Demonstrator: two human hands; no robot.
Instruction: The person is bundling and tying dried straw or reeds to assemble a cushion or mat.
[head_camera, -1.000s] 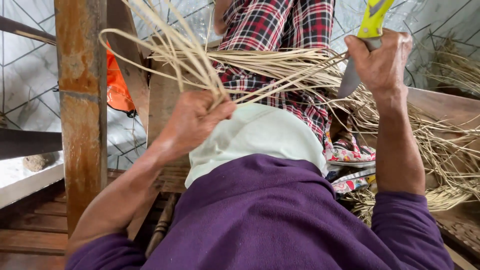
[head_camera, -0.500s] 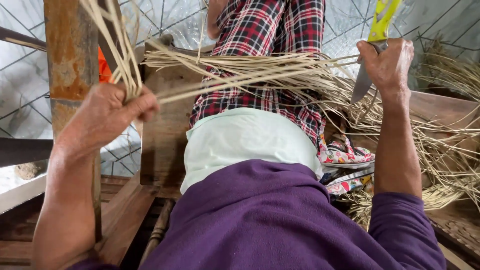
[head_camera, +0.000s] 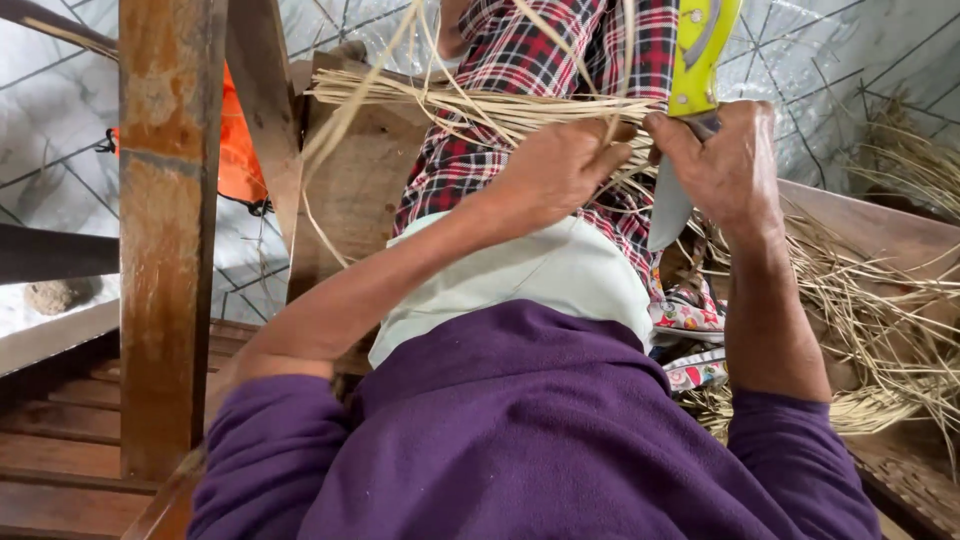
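My left hand (head_camera: 560, 165) is closed around a bundle of thin pale cane strips (head_camera: 450, 100) that run leftward across my lap over a wooden board (head_camera: 350, 190). Close beside it, my right hand (head_camera: 725, 165) grips a knife with a yellow-green handle (head_camera: 700, 50); its grey blade (head_camera: 668, 205) points down, right next to the strips. The two hands nearly touch. I wear purple sleeves, a pale green cloth and a red checked wrap.
A rusty-brown wooden post (head_camera: 165, 230) stands upright at left, with an orange cloth (head_camera: 240, 150) behind it. Loose cane strips (head_camera: 880, 320) pile up at right on a wooden surface. Wooden planks (head_camera: 60, 440) lie at lower left, tiled floor beyond.
My left hand swung from the left side by the post back to the middle, bringing the strips up against the knife. My right hand with the knife stayed nearly in place.
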